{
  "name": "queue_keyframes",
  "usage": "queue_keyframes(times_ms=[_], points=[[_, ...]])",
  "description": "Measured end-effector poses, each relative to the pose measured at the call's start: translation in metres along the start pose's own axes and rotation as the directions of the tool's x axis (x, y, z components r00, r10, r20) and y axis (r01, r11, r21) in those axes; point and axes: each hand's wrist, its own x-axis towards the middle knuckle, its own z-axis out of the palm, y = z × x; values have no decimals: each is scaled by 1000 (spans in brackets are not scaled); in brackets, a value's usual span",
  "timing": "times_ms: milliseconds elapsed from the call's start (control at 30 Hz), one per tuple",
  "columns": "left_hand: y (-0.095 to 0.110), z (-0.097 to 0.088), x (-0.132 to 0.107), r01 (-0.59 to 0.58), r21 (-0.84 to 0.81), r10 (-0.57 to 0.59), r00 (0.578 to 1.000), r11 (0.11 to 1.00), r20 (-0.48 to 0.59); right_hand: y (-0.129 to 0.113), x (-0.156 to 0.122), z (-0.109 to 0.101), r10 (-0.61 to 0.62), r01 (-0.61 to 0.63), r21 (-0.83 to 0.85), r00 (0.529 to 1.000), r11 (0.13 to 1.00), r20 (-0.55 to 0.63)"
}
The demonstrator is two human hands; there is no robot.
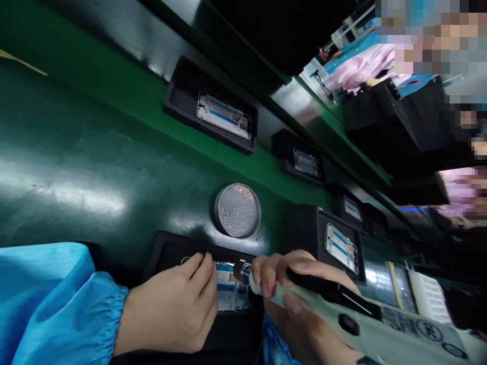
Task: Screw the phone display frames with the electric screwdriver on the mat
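Observation:
My left hand (pixel 173 309), in a blue sleeve, lies with curled fingers on the near black tray (pixel 167 248), pressing on the phone frame (pixel 232 291) that sits in it. My right hand (pixel 297 304) is wrapped round a pale electric screwdriver (pixel 365 324). The screwdriver's metal tip (pixel 245 271) rests at the upper edge of that phone frame. A round metal dish with a perforated top (pixel 238 210) stands just behind the tray.
On the green conveyor belt (pixel 76 167) ride more black trays with phone frames (pixel 211 104) (pixel 302 159) (pixel 338 243) (pixel 352 208). Other people in pink garments (pixel 361 66) work at the far right behind black bins (pixel 399 121).

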Motion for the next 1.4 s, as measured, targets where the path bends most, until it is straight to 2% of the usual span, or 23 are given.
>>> queue_keyframes(times_ms=[333, 800, 967, 1100, 1167, 1267, 1333, 1400], points=[[0, -1, 1, 2, 29, -1, 1000, 1000, -31, -1, 1, -2, 22, -23, 18, 998, 1000, 53], [0, -1, 2, 11, 28, -11, 1000, 1000, -13, 4, 1, -5, 21, -21, 2, 995, 1000, 98], [1, -1, 2, 44, -4, -44, 999, 999, 8, 6, 0, -5, 33, -33, 1, 993, 999, 113], [1, 3, 2, 84, -7, -83, 994, 996, 66, 6, -1, -6, 21, -21, 0, 994, 1000, 103], [0, 3, 2, 96, 0, -96, 992, 995, 87, 2, 1, -12, 6, -6, -2, 998, 1000, 67], [4, -2, 3, 84, 68, -89, 993, 994, 79, -7, 8, -31, -80, 89, 57, 986, 994, -144], [11, -12, 6, 43, 126, -50, 997, 991, 58, -11, 15, -47, -155, 190, 86, 937, 978, -313], [19, -25, 9, -6, 160, -5, 998, 987, 67, -14, 22, -61, -240, 300, 79, 873, 951, -424]])
